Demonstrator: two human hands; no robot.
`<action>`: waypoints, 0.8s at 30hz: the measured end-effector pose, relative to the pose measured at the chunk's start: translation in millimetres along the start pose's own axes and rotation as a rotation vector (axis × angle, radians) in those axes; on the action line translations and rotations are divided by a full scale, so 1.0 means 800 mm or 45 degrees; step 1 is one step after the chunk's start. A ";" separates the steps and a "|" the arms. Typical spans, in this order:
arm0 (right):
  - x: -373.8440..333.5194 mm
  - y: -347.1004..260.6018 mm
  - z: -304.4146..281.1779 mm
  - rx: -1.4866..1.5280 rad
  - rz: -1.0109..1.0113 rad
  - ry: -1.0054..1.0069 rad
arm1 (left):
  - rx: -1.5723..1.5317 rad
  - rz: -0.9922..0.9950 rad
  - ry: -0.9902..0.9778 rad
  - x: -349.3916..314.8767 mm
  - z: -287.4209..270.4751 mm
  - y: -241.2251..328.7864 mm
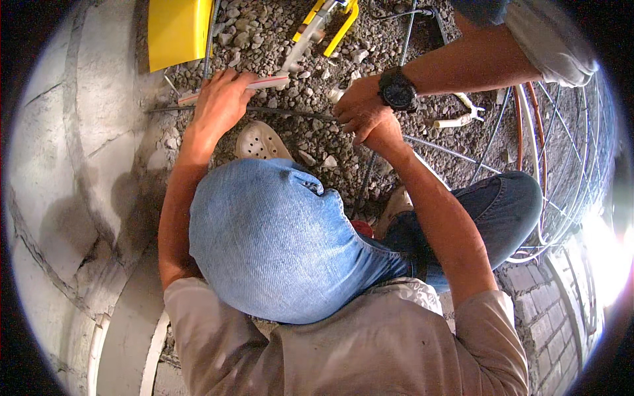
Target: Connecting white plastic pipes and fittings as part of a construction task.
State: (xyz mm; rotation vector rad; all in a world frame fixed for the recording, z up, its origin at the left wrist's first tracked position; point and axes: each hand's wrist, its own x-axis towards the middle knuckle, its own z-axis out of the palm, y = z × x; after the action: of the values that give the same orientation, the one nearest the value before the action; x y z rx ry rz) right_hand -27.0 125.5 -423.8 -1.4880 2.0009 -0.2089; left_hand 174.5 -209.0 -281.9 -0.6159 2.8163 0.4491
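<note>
My left hand [221,99] is closed round a white plastic pipe [269,82] with a red stripe, held low over the gravel. The pipe's right end sticks out past my fingers, close to the grey metal part of a yellow-handled tool [307,47], whose exact kind is blurred. My right hand [385,137] is at the right, its fingers mostly hidden under a co-worker's hand [360,105]. A dark wristwatch [397,89] is on that co-worker's wrist. A small white end [336,95] shows beside the co-worker's fingers; which hand holds it cannot be told.
Dark steel bars [290,113] cross the gravel [254,39]. A yellow panel [178,33] stands at the far left beside the concrete wall [99,86]. At right are a white forked fitting [459,119], reddish-brown tubes [518,129] and wire mesh [574,152].
</note>
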 end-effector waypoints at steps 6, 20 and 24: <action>0.004 0.003 0.018 -0.042 -0.102 -0.013 | -0.008 -0.006 0.007 -0.012 -0.005 0.004; -0.020 -0.061 -0.048 0.080 0.083 0.080 | -0.344 0.000 0.301 -0.042 -0.053 0.005; -0.025 -0.086 -0.077 0.232 0.352 -0.171 | -0.870 -0.189 0.267 -0.063 -0.105 -0.003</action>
State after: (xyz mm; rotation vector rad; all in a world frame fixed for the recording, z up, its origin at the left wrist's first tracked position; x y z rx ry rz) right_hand -2.9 104.8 -335.0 -1.0719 1.9942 -0.1651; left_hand 207.8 -220.7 -190.7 -1.0359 2.7360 1.4104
